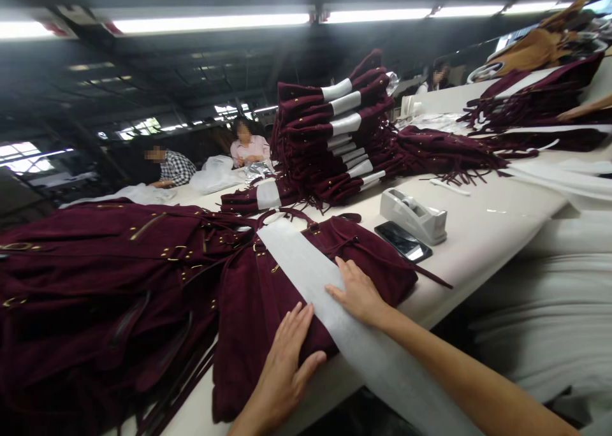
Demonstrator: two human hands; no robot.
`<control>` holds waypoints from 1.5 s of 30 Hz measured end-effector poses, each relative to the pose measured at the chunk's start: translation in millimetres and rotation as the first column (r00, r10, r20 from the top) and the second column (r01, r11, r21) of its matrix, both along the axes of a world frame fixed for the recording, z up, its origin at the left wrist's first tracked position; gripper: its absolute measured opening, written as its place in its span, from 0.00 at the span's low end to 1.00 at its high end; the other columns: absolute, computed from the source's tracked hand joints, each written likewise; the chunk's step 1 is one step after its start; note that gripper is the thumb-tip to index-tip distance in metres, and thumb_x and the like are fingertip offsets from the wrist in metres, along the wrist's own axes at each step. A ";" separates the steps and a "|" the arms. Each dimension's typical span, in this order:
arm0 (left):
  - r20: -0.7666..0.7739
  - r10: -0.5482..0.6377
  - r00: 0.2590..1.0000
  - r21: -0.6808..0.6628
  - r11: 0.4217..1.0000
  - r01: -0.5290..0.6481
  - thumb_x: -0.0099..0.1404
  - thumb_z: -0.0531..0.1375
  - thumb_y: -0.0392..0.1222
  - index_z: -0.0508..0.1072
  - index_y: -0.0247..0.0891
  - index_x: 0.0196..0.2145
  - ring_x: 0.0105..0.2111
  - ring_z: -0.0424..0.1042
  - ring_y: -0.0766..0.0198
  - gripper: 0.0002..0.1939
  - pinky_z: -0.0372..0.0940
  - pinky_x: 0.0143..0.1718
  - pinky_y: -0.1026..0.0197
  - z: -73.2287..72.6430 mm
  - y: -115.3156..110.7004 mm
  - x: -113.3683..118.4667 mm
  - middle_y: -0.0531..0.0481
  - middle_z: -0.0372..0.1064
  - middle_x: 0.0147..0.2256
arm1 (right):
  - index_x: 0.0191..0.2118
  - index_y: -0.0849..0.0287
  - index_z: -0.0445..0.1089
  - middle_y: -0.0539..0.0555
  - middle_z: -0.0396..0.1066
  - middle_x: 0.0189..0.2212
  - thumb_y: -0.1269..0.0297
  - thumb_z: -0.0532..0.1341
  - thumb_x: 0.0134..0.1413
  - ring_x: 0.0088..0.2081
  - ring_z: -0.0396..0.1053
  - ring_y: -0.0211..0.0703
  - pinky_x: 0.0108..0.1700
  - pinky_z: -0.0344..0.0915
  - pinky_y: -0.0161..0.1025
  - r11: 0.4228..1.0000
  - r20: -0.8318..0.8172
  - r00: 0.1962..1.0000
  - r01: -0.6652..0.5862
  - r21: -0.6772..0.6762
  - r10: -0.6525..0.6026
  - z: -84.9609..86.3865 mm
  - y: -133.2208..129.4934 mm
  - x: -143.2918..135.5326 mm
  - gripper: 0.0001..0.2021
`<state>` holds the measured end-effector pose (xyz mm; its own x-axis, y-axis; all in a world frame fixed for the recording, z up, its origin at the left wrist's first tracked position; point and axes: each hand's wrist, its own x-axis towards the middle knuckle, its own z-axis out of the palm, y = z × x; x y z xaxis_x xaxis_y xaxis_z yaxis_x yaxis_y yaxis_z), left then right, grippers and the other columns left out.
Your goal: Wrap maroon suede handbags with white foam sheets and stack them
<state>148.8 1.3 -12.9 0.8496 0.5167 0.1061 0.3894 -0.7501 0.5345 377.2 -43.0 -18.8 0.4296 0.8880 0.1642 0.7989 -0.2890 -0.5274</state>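
Observation:
A maroon suede bag (248, 308) lies on the white table with a long white strip (306, 270) laid over it. The strip runs from the bag's handles across its front and hangs past the table edge. My left hand (289, 353) rests flat on the bag, fingers spread, fingertips at the strip's left edge. On the strip's right side lies my right hand (358, 289), its thumb apart from the fingers, touching the strip and the bag. Neither hand grips anything.
More maroon bags (95, 264) are heaped at left. Behind stands a tall stack of maroon pieces with white bands (329, 130). A tape dispenser (414, 216) and a phone (403, 240) lie at right. People sit in the background; another person's arm (586, 109) reaches in at far right.

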 end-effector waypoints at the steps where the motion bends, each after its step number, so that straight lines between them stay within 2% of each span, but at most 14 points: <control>1: 0.023 0.035 0.999 -0.129 0.991 -0.032 0.70 0.51 0.56 0.48 0.44 0.68 0.67 0.45 0.53 0.33 0.46 0.67 0.43 7.1 2.6 -0.2 0.46 0.48 0.67 | 0.67 0.66 0.52 0.68 0.66 0.55 0.54 0.60 0.58 0.55 0.66 0.59 0.55 0.61 0.48 1.000 -0.031 0.999 0.009 -0.025 -0.009 2.7 1.3 0.2 0.35; 4: 0.073 0.180 0.981 -0.468 0.875 -0.125 0.69 0.50 0.58 0.48 0.38 0.68 0.65 0.53 0.54 0.36 0.47 0.67 0.48 32.1 11.9 7.3 0.42 0.56 0.64 | 0.67 0.59 0.53 0.62 0.73 0.46 0.58 0.62 0.56 0.48 0.72 0.56 0.50 0.64 0.46 0.998 -0.160 0.986 0.041 -0.051 -0.049 6.0 7.8 2.8 0.34; 6: 0.069 0.275 0.959 -0.610 0.772 -0.178 0.67 0.53 0.58 0.56 0.35 0.65 0.62 0.58 0.53 0.35 0.50 0.65 0.51 46.5 20.7 19.0 0.40 0.62 0.60 | 0.66 0.57 0.54 0.59 0.75 0.43 0.63 0.62 0.56 0.47 0.73 0.53 0.50 0.64 0.44 0.998 -0.268 0.961 0.068 0.014 -0.062 4.3 14.8 5.5 0.33; 9: 0.011 0.365 0.931 -0.728 0.641 -0.243 0.62 0.59 0.59 0.69 0.32 0.53 0.55 0.67 0.51 0.30 0.60 0.57 0.53 57.1 39.2 42.1 0.37 0.70 0.53 | 0.65 0.57 0.56 0.58 0.74 0.45 0.69 0.62 0.54 0.49 0.72 0.50 0.50 0.64 0.40 0.986 -0.455 0.890 0.097 0.137 -0.025 -1.1 29.8 8.9 0.32; 12: -0.056 0.390 0.919 -0.753 0.587 -0.295 0.58 0.64 0.58 0.72 0.28 0.46 0.43 0.73 0.53 0.29 0.67 0.46 0.54 55.8 63.7 67.8 0.34 0.74 0.46 | 0.63 0.58 0.59 0.57 0.74 0.47 0.72 0.62 0.51 0.49 0.71 0.48 0.50 0.65 0.38 0.977 -0.578 0.816 0.134 0.169 -0.012 -5.2 48.9 9.7 0.32; 16: -0.047 0.462 0.885 -0.698 0.619 -0.360 0.58 0.66 0.48 0.60 0.24 0.57 0.33 0.75 0.58 0.36 0.70 0.37 0.56 46.3 103.6 103.9 0.33 0.75 0.40 | 0.63 0.59 0.59 0.57 0.74 0.47 0.73 0.62 0.52 0.48 0.72 0.47 0.51 0.65 0.38 0.963 -0.604 0.792 0.222 0.150 -0.088 -5.5 72.3 7.1 0.31; 20: 0.038 0.531 0.846 -0.527 0.730 -0.435 0.61 0.63 0.40 0.47 0.23 0.64 0.34 0.75 0.59 0.41 0.71 0.38 0.56 31.9 144.3 132.6 0.35 0.74 0.39 | 0.66 0.57 0.54 0.58 0.73 0.49 0.74 0.61 0.55 0.49 0.72 0.49 0.52 0.65 0.39 0.964 -0.548 0.832 0.208 0.166 -0.085 -5.1 86.5 2.9 0.33; 23: 0.144 0.527 0.837 -0.287 0.832 -0.474 0.62 0.61 0.39 0.54 0.29 0.63 0.45 0.73 0.53 0.35 0.68 0.49 0.49 16.7 165.8 137.9 0.34 0.71 0.46 | 0.66 0.55 0.55 0.59 0.74 0.49 0.73 0.60 0.57 0.48 0.73 0.50 0.53 0.64 0.42 0.972 -0.507 0.860 0.163 0.172 -0.055 -7.4 95.8 2.1 0.32; 25: 0.204 0.470 0.858 -0.111 0.882 -0.457 0.62 0.59 0.39 0.59 0.33 0.60 0.56 0.65 0.50 0.30 0.59 0.59 0.45 4.9 173.7 134.1 0.34 0.66 0.54 | 0.64 0.55 0.61 0.59 0.73 0.50 0.73 0.60 0.57 0.50 0.72 0.50 0.56 0.63 0.42 0.969 -0.510 0.860 0.124 0.212 0.002 -9.6 104.4 3.8 0.28; 30: 0.182 0.283 0.942 0.171 0.934 -0.314 0.63 0.56 0.42 0.70 0.35 0.53 0.64 0.55 0.51 0.21 0.45 0.67 0.46 -20.0 182.8 122.3 0.39 0.61 0.60 | 0.56 0.66 0.69 0.63 0.70 0.53 0.75 0.59 0.55 0.56 0.68 0.51 0.60 0.59 0.41 0.957 -0.569 0.819 0.104 0.271 0.072 -13.7 130.3 10.6 0.22; 35: 0.081 0.218 0.973 0.227 0.946 -0.231 0.68 0.50 0.47 0.67 0.37 0.56 0.65 0.52 0.54 0.23 0.41 0.67 0.46 -29.2 197.0 119.9 0.41 0.58 0.63 | 0.58 0.70 0.66 0.65 0.67 0.56 0.69 0.58 0.56 0.57 0.66 0.48 0.60 0.59 0.38 0.954 -0.663 0.738 0.094 0.283 0.124 -16.6 139.9 8.8 0.24; 39: 0.002 0.241 0.970 0.169 0.956 -0.238 0.70 0.48 0.53 0.64 0.39 0.59 0.65 0.53 0.56 0.25 0.44 0.67 0.50 -28.3 212.1 122.6 0.42 0.57 0.63 | 0.66 0.66 0.53 0.64 0.60 0.62 0.65 0.61 0.53 0.61 0.60 0.48 0.61 0.57 0.41 0.957 -0.702 0.683 0.018 0.289 0.200 -14.2 126.0 3.8 0.35; 42: -0.042 0.233 0.972 0.135 0.965 -0.225 0.71 0.48 0.52 0.63 0.36 0.60 0.65 0.52 0.57 0.26 0.46 0.66 0.54 -24.8 222.3 128.9 0.40 0.55 0.64 | 0.68 0.67 0.48 0.66 0.59 0.62 0.67 0.62 0.53 0.61 0.60 0.51 0.61 0.57 0.43 0.973 -0.658 0.736 -0.001 0.231 0.157 -9.8 110.7 2.8 0.39; 45: -0.076 0.205 0.976 0.140 0.971 -0.193 0.70 0.51 0.49 0.63 0.34 0.59 0.65 0.52 0.56 0.24 0.46 0.66 0.52 -21.8 228.8 139.0 0.37 0.54 0.64 | 0.67 0.69 0.50 0.67 0.61 0.60 0.68 0.60 0.56 0.61 0.61 0.52 0.60 0.58 0.43 0.982 -0.589 0.805 0.043 0.182 0.074 -5.0 99.1 4.4 0.35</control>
<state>287.7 230.1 -34.7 0.7402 0.6630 0.1123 0.5795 -0.7137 0.3934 381.6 56.1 -23.8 0.4815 0.8756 0.0380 0.3183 -0.1343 -0.9384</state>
